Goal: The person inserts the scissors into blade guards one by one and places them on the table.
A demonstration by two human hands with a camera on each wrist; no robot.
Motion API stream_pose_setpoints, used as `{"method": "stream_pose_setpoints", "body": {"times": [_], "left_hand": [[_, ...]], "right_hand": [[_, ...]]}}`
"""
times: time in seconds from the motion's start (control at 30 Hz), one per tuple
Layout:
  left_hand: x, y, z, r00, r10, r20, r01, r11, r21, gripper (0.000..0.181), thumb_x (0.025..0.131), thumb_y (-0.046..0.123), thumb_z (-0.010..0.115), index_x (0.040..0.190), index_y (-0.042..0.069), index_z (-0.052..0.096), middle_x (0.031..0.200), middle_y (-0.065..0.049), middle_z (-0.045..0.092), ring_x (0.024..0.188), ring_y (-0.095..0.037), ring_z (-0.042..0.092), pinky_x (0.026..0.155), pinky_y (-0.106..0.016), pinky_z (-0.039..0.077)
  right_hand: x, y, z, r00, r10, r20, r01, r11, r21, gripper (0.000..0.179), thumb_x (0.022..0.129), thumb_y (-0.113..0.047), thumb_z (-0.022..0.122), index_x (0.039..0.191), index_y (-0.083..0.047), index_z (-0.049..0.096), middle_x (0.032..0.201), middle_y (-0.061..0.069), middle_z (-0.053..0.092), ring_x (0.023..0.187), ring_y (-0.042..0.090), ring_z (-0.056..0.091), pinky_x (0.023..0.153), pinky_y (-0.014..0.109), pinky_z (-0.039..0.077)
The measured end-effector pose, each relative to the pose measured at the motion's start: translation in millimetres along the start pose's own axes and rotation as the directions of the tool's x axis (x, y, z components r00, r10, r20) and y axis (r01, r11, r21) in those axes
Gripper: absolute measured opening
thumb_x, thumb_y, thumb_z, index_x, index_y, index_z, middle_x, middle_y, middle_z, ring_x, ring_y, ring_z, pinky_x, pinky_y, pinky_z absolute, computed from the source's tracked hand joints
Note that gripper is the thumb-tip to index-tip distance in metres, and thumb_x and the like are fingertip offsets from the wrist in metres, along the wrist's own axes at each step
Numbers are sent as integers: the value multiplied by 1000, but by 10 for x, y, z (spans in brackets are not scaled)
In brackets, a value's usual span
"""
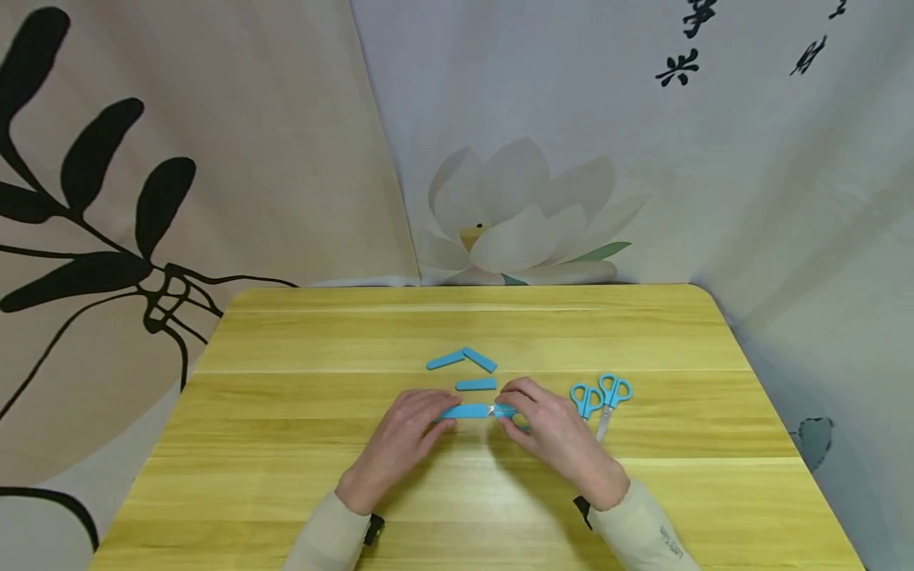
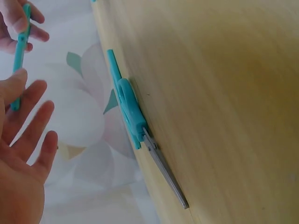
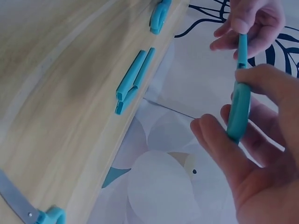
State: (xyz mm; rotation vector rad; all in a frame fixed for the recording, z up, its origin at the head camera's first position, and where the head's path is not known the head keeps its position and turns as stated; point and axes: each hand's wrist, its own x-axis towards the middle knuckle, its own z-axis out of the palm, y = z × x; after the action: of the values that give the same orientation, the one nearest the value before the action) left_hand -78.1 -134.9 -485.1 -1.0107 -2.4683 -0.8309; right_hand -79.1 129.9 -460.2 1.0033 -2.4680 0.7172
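Both hands hold one pair of scissors in the air above the table, its blades inside a flat blue blade cover (image 1: 464, 411). My left hand (image 1: 403, 428) pinches the cover's far left end between thumb and fingers. At the other end, my right hand (image 1: 553, 432) grips the blue scissors handle (image 3: 239, 112) with thumb and fingers. A small shiny patch shows between cover and handle. In the left wrist view the left hand (image 2: 28, 149) has its outer fingers spread off the cover. The right fingers partly hide the handle loops in the head view.
Beyond the hands lie three loose blue covers: one straight (image 1: 475, 385), two others (image 1: 446, 360) (image 1: 480, 359) meeting at an angle. Right of the right hand are two blue-handled scissors (image 1: 616, 392) (image 1: 585, 399), close together. The wooden table (image 1: 343, 333) ends at a printed curtain (image 1: 286, 159).
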Motion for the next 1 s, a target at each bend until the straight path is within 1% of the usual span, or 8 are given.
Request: {"method": "stream_pose_setpoints", "body": {"times": [0.07,0.1,0.2,0.3,0.43,0.53,0.73,1.0], "left_hand": [[-3,-14,-9,1000,8,-6,-8,1000,-4,39,106,37,55,122,8,74,118,-5,75,111,-24,70,97,-44,55],[-4,-19,-10,1000,12,-10,-12,1000,-7,38,105,36,56,121,7,74,116,-4,76,109,-23,70,97,-44,55],[-7,-25,-11,1000,22,-20,-22,1000,-14,27,100,25,69,119,6,75,114,-4,76,107,-23,71,95,-44,56],[-8,-24,-3,999,28,-21,-28,999,-17,29,89,11,80,117,6,75,113,-4,76,107,-23,71,95,-44,56],[-14,-21,9,1000,22,-15,-23,999,-25,31,85,8,83,115,7,76,113,-4,76,106,-22,71,95,-43,55],[-18,-9,18,1000,-2,-5,2,999,-40,32,84,8,85,114,7,76,112,-3,77,105,-21,71,94,-43,55],[9,24,33,999,-34,5,34,998,-59,27,86,10,84,112,7,76,107,-2,77,99,-19,71,92,-41,57],[45,36,39,1000,5,-19,-6,999,-33,25,88,10,81,112,5,76,105,-2,77,96,-19,72,90,-40,57]], "right_hand": [[4,-9,7,1000,-6,7,7,1000,-11,33,81,-11,90,109,-7,73,113,5,68,90,16,72,68,25,60],[5,-16,11,1000,-6,12,6,1000,-17,35,81,-12,90,111,-6,72,114,5,68,89,16,72,68,25,60],[-2,-36,25,1000,-1,27,2,999,-36,41,80,-14,92,114,-5,71,115,5,67,89,16,71,67,25,60],[-19,-42,42,1000,-1,30,3,999,-44,39,78,-12,92,111,-5,72,114,5,67,87,15,71,68,24,60],[-32,-43,64,1000,0,8,0,998,-61,35,76,-8,93,105,-6,74,111,4,67,86,15,71,67,25,60],[-38,-46,74,1000,12,-2,-12,998,-63,34,75,-8,93,104,-7,75,110,4,68,86,16,70,66,27,60],[-39,-58,75,999,34,-4,-34,999,-33,32,77,-9,93,104,-7,75,110,4,68,88,16,70,68,27,60],[-34,-57,77,999,31,-12,-31,999,-33,31,78,-8,92,103,-6,74,109,4,68,87,15,70,70,26,60]]}}
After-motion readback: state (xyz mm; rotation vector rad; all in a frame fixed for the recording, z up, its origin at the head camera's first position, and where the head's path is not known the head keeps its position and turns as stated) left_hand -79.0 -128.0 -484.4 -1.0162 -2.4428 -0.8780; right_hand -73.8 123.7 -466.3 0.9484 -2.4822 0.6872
